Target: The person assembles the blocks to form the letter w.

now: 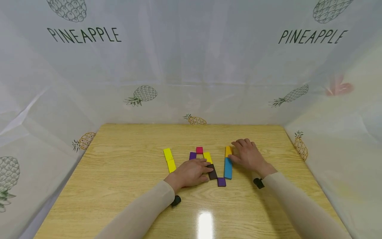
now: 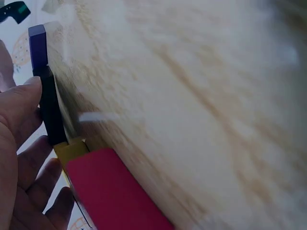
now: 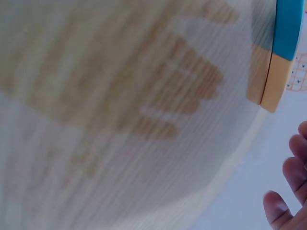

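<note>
My left hand point(image 1: 192, 173) lies low over the tabletop, its fingers spread toward a black block point(image 1: 213, 174) that its thumb and fingertips seem to touch. A yellow block point(image 1: 207, 157) joins the black one's far end; a small purple block point(image 1: 221, 182) sits at its near end. Close up in the left wrist view, a red block point(image 2: 117, 191) looms beside the fingers. In the head view my right hand point(image 1: 250, 155) is just right of an orange block point(image 1: 228, 151) and a blue block point(image 1: 228, 168). Its fingers are loosely bent, holding nothing; the right wrist view shows them apart from both blocks.
Two yellow blocks point(image 1: 169, 160) form a slanted line left of my left hand. A small red block point(image 1: 199, 150) and a partly covered purple block point(image 1: 193, 155) lie beyond it. A printed pineapple curtain point(image 1: 191, 66) surrounds the wooden table point(image 1: 119, 186).
</note>
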Motion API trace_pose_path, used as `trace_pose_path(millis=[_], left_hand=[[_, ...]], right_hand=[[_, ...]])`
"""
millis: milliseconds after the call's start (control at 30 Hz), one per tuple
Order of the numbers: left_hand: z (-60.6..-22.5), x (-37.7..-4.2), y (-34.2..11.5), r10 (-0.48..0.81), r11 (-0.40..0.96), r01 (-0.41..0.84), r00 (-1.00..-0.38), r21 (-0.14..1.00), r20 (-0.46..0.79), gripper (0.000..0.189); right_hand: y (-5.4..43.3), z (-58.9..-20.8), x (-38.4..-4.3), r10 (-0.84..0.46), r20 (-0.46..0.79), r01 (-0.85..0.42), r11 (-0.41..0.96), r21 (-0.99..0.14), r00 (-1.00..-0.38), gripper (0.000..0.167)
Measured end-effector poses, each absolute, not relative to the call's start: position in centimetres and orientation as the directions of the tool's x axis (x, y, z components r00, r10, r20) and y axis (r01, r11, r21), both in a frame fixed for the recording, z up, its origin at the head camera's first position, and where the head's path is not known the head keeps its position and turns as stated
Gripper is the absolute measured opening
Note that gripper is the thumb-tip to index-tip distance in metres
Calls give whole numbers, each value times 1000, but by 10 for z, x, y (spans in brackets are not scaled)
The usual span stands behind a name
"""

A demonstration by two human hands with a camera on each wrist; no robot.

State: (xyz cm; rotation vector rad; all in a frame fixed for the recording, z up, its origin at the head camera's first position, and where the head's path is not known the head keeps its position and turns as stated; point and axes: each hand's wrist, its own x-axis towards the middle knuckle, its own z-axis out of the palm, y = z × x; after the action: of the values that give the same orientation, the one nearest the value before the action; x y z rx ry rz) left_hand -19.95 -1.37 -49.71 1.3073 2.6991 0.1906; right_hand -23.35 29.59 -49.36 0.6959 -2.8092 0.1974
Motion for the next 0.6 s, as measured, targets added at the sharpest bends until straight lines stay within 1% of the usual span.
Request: trace_pose_path(millis=[67, 200, 433, 600], left_hand=[[-497, -200, -14, 780, 623, 762, -622, 178, -69, 48], [-496, -201, -12, 772, 633, 754, -631, 177, -73, 47], [-492, -200, -9, 770, 635, 755, -635, 164, -64, 46], [-487, -199, -11, 770, 635, 756, -636, 158, -50, 48]], right_hand=[[295, -494, -232, -437, 278, -470, 881, -61, -855, 60], [295, -496, -229, -422, 261, -449, 892, -49, -868, 60], [298, -500, -225, -406, 244, -433, 899, -67, -881, 60], [301, -505, -221, -410, 267, -442, 894, -72, -872, 57]])
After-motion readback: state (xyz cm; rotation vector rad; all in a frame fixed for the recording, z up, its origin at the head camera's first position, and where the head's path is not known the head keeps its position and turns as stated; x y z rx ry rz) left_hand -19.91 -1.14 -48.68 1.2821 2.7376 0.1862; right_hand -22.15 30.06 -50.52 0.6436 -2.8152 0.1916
